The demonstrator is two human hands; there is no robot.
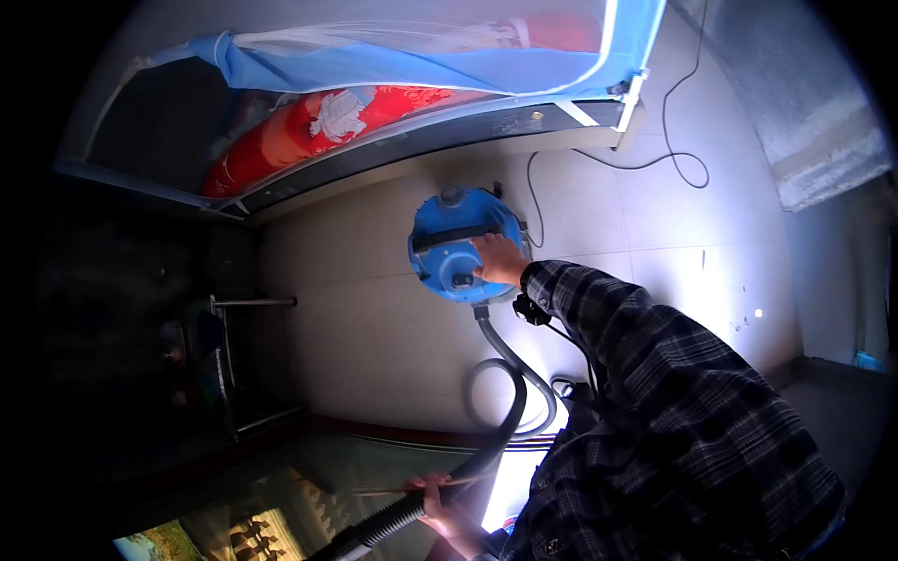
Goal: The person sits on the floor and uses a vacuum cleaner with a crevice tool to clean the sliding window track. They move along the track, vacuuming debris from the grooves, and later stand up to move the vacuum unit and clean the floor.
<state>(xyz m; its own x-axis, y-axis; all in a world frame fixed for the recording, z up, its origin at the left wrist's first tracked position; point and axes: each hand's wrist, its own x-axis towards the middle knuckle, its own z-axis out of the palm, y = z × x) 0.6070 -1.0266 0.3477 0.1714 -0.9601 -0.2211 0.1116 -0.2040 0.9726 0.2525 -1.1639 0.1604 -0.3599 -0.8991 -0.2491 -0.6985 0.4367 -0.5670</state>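
Observation:
A round blue vacuum cleaner [449, 257] with a black carrying handle stands on the tiled floor. On its top lies my right hand [501, 258], with the fingertips at the handle's right end and the thumb apart from them, near a dark knob [462, 280]. My left hand [438, 501], low in the view, is closed around the dark ribbed vacuum hose [394, 520]. A thin brownish stick or strip [379, 491] crosses the hose at my left fingers; whether they grip it too is unclear. The hose loops over the floor to the cleaner.
Behind the cleaner stands a bed with blue-edged netting [449, 66] and red bedding [280, 144]. A thin cable [635, 167] trails over the floor at the right. A metal-framed stand or seat [254, 303] is at the left. A glossy surface with pictures [270, 536] lies at the bottom.

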